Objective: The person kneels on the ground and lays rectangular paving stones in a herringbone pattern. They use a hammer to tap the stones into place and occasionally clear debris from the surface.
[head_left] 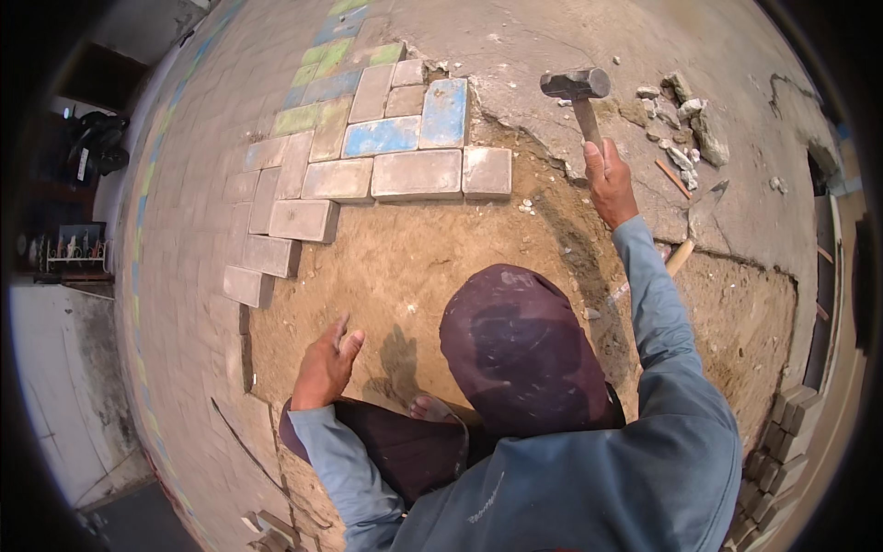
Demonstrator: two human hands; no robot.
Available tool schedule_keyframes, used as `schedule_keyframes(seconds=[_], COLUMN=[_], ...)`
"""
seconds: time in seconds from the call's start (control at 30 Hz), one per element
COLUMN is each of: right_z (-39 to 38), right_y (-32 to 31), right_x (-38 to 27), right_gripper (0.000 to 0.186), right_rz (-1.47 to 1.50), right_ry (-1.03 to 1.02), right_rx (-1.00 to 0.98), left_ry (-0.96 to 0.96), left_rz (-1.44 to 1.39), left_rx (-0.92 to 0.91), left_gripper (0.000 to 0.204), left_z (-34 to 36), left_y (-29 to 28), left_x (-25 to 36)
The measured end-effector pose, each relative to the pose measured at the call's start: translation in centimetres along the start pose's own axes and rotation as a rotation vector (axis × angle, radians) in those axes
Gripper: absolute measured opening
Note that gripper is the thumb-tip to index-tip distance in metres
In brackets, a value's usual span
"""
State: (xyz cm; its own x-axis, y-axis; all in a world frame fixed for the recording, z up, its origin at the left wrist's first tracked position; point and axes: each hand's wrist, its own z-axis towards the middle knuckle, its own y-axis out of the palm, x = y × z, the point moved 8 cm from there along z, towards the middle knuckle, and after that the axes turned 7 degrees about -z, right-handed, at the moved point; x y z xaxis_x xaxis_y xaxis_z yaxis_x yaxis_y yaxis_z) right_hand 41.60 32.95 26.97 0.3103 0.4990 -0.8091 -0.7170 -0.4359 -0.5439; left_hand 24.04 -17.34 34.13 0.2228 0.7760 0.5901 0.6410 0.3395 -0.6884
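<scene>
My right hand (611,186) is closed round the wooden handle of a club hammer (578,85). Its dark steel head is held up over the cracked concrete at the far right. My left hand (324,366) hovers above the sand with thumb and forefinger apart, holding nothing. Beyond it the stepped edge of the paving ends in loose-looking grey pavers (303,221), the nearest being a paver (246,286) at the left. Two blue-faced pavers (383,137) lie in the far rows. Bare sand (386,267) spreads between my knees and the paving.
Right of the hammer lie broken concrete lumps (708,133), a reddish stick (673,179) and a trowel (706,204). A wooden handle (681,258) rests by my right forearm. Stacked pavers (782,442) stand at the lower right. A thin dark rod (248,451) lies at the lower left.
</scene>
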Motion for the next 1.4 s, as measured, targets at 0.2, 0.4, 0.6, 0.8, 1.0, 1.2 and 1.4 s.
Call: schedule_keyframes(seconds=[0.2,0.4,0.6,0.8,1.0,1.2,1.4], right_z=[-2.9,-2.1,-2.6,-0.7,-1.1,-2.2,4.7], right_y=[13.9,15.4,12.5,12.7,12.8,8.2,-4.7], right_x=[1.5,2.7,-0.1,0.9,2.6,9.8,15.1], right_gripper=[0.048,0.058,0.056,0.052,0.058,0.054,0.046], right_rz=[-0.535,-0.506,-0.381,-0.614,-0.372,0.360,-0.317], right_ry=[0.090,0.081,0.083,0.061,0.048,0.546,0.690], right_rx=[-0.518,-0.506,-0.342,-0.433,-0.411,-0.263,-0.118], left_ry=[0.013,0.020,0.057,0.025,0.022,-0.054,-0.115], left_rz=[-0.019,-0.034,-0.045,-0.028,-0.058,-0.041,-0.094], left_rx=[0.003,0.044,0.098,0.077,0.074,0.027,-0.015], left_gripper=[0.062,0.061,0.060,0.061,0.061,0.063,0.064], left_z=[-0.3,-2.4,-3.7,-2.2,-2.6,-2.5,-1.0], left_y=[-0.1,-1.6,-2.4,-2.4,-1.8,-1.9,-1.5], left_x=[0.7,1.2,-0.1,-0.6,0.0,-1.1,-2.1])
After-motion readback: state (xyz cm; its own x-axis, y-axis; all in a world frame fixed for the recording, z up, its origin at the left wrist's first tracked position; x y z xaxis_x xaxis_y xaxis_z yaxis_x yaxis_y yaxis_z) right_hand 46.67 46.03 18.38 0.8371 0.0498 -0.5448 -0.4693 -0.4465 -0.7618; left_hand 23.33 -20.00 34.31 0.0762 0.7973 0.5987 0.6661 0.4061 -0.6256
